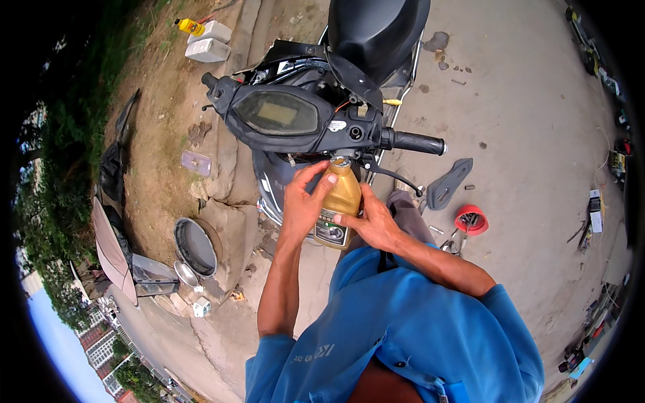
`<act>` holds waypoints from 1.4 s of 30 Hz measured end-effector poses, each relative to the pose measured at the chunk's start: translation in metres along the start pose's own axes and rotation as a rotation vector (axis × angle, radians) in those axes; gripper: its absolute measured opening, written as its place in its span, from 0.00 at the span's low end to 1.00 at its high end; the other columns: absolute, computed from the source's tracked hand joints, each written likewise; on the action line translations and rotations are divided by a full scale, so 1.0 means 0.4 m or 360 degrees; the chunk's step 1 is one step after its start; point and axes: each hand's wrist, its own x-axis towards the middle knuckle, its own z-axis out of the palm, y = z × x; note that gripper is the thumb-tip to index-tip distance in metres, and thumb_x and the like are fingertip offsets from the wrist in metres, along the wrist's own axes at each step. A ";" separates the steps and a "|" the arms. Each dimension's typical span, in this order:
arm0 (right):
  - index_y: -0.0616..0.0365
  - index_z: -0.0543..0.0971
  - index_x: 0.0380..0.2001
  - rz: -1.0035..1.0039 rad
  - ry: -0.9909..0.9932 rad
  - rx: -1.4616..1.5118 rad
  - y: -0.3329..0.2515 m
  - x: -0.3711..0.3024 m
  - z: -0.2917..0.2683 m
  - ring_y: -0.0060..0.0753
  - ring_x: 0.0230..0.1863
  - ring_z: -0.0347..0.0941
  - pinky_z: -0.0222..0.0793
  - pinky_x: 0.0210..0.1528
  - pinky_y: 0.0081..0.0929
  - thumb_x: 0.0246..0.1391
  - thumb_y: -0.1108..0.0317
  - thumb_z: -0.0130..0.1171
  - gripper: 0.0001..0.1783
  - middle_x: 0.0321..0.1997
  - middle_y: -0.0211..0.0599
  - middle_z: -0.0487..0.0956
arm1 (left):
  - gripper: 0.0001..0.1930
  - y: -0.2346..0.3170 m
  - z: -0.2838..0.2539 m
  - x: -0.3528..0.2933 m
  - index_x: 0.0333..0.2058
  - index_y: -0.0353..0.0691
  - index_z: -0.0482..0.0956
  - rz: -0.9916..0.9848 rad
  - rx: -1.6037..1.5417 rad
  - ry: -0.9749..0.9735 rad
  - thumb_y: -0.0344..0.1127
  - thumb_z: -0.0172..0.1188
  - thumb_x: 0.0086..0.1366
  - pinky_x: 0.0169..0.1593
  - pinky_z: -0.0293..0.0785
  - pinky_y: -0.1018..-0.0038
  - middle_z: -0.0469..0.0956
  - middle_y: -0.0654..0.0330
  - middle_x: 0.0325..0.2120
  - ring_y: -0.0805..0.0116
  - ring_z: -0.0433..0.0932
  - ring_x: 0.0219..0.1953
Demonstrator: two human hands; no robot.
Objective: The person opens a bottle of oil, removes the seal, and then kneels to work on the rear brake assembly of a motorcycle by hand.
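Both hands hold a gold oil bottle (339, 205) upright below the handlebar (322, 124) of a partly stripped motorbike (356, 60). The left hand (304, 201) wraps its side with curled fingers; the right hand (373, 221) closes on the lower part. Whether the cap is on cannot be told. Removed panels (124, 252) lie on the ground (524, 121), so reassembly appears outstanding.

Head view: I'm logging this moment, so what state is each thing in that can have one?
Gold bottle: upside down, neck at the scooter, held in both hands.
Left hand: gripping the bottle's side.
Right hand: fingers on the bottle's lower part.
Scooter: parked, body panels off.
Red funnel: lying on the concrete.
Yellow bottle: lying on its side.
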 end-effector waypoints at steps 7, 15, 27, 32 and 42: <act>0.65 0.66 0.58 0.0086 -0.0075 0.0105 0.021 0.016 0.004 0.43 0.51 0.78 0.73 0.55 0.38 0.55 0.54 0.73 0.38 0.51 0.51 0.79 | 0.22 0.018 0.000 0.014 0.53 0.31 0.82 0.0008 0.0114 -0.0033 0.41 0.69 0.67 0.58 0.73 0.70 0.81 0.49 0.49 0.62 0.79 0.52; 0.64 0.67 0.53 0.0015 -0.0042 0.0201 0.026 0.015 0.014 0.46 0.41 0.79 0.74 0.45 0.41 0.53 0.51 0.72 0.37 0.40 0.50 0.79 | 0.21 0.009 0.000 0.014 0.53 0.31 0.83 -0.0041 0.0027 -0.0013 0.40 0.69 0.67 0.59 0.72 0.70 0.81 0.50 0.48 0.62 0.78 0.53; 0.63 0.67 0.56 0.0155 -0.0186 0.0238 -0.003 0.011 -0.002 0.41 0.49 0.79 0.74 0.52 0.37 0.54 0.53 0.73 0.36 0.47 0.49 0.81 | 0.20 0.014 -0.004 0.016 0.53 0.30 0.83 -0.0137 -0.0036 -0.0046 0.39 0.68 0.68 0.59 0.71 0.71 0.81 0.52 0.48 0.65 0.77 0.53; 0.63 0.67 0.55 0.0163 -0.0212 0.0237 -0.004 0.010 -0.003 0.41 0.50 0.80 0.74 0.53 0.37 0.55 0.53 0.73 0.36 0.48 0.50 0.81 | 0.21 0.018 -0.007 0.016 0.53 0.30 0.82 -0.0146 -0.0017 -0.0035 0.40 0.67 0.69 0.59 0.71 0.72 0.81 0.51 0.47 0.65 0.77 0.53; 0.64 0.66 0.55 0.0148 -0.0230 0.0276 0.000 0.010 0.000 0.41 0.51 0.80 0.75 0.54 0.38 0.56 0.54 0.72 0.35 0.50 0.51 0.80 | 0.22 0.016 -0.014 0.022 0.54 0.30 0.82 -0.0175 -0.0014 -0.0093 0.42 0.67 0.70 0.58 0.71 0.71 0.81 0.51 0.48 0.65 0.77 0.52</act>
